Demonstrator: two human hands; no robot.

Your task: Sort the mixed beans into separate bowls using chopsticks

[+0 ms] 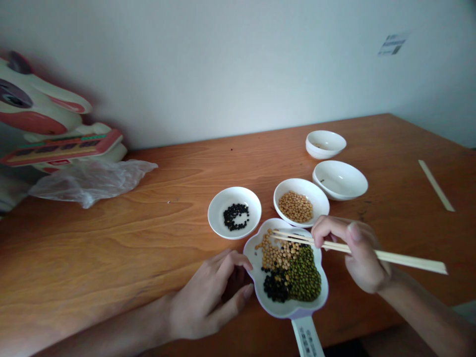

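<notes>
My right hand point(357, 248) is closed around a pair of wooden chopsticks point(405, 259). Their tips reach over the soybeans point(277, 253) in a white flower-shaped dish point(260, 300). Whether a bean is between the tips is too small to tell. My left hand point(215, 292) has its curled index finger and thumb at the dish's left rim, holding it. Green mung beans point(305, 275) fill the dish's right side, and black beans point(276, 286) lie at its lower left. Just beyond the dish stand a bowl of black beans point(217, 215) and a bowl of soybeans point(319, 194).
Two more white bowls, a nearer one point(342, 176) and a farther one point(326, 141), hold a few small bits. A paper chopstick sleeve or strip point(436, 185) lies at right. At left are a crumpled plastic bag point(92, 181) and a cow-shaped toy keyboard point(63, 114) by the wall.
</notes>
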